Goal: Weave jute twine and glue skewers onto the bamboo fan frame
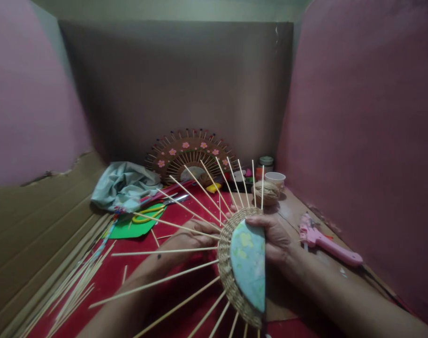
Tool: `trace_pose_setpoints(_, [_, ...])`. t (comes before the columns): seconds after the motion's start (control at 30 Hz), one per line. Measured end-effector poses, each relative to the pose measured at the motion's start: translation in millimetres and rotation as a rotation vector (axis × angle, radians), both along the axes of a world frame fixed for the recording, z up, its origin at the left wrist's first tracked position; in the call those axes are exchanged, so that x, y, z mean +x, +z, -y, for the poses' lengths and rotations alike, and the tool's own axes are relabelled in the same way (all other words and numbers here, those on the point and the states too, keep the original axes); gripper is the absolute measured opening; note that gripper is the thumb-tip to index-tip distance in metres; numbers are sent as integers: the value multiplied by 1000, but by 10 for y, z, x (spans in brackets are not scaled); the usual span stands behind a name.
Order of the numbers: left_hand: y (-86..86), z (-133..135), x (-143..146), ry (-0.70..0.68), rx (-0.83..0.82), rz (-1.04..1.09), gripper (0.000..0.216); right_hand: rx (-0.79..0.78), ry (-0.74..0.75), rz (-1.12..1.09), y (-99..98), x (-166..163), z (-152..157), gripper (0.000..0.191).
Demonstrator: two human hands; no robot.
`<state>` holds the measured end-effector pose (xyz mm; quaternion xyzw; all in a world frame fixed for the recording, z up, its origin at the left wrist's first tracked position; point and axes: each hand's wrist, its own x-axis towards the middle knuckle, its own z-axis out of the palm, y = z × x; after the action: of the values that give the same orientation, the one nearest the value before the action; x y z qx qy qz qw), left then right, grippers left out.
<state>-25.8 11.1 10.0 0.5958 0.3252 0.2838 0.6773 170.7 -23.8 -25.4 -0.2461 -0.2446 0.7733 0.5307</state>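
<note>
I hold a half-round fan frame [247, 265] with a pale blue-green flowered centre. A woven twine band [225, 263] runs round its curved edge, and several thin bamboo sticks [164, 281] fan out to the left. My right hand [275, 239] is closed on the frame's upper right edge. My left hand [193, 239] sits behind the sticks, fingers pinched at the woven band near the top. What those fingers hold is hidden by the sticks.
A finished brown fan with pink flowers [191, 157] leans on the back wall. Twine ball [268, 192], white cup [275, 178], small jar [266, 162], pink glue gun [326, 244], yellow scissors [150, 213], green sheet [129, 227], crumpled cloth [124, 185], loose sticks [76, 286] lie on the red mat.
</note>
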Motion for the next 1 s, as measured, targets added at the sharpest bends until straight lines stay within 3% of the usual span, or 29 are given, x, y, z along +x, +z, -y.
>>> trace_pose_setpoints(0.1, [97, -68, -102, -145, 279, -224, 14, -54, -5, -38, -2, 20, -12, 4])
trace_pose_setpoints(0.23, [185, -198, -275, -92, 419, -251, 9, -14, -34, -31, 10, 92, -32, 3])
trace_pose_setpoints(0.37, [116, -376, -373, 112, 273, -53, 6, 66, -31, 23, 10, 146, -45, 8])
trace_pose_setpoints(0.57, [37, -526, -399, 282, 29, 391, 5, 57, 4, 60, -22, 140, -32, 6])
trace_pose_setpoints(0.73, [96, -533, -425, 386, -98, 484, 19, 12, 13, 82, -52, 138, -32, 5])
trace_pose_setpoints(0.83, [73, -564, -466, 374, -156, 569, 21, -9, 48, 105, -57, 133, -22, 6])
trace_pose_setpoints(1.0, [27, -609, -573, 253, -83, 653, 14, -116, -18, 176, -26, 90, 17, 9])
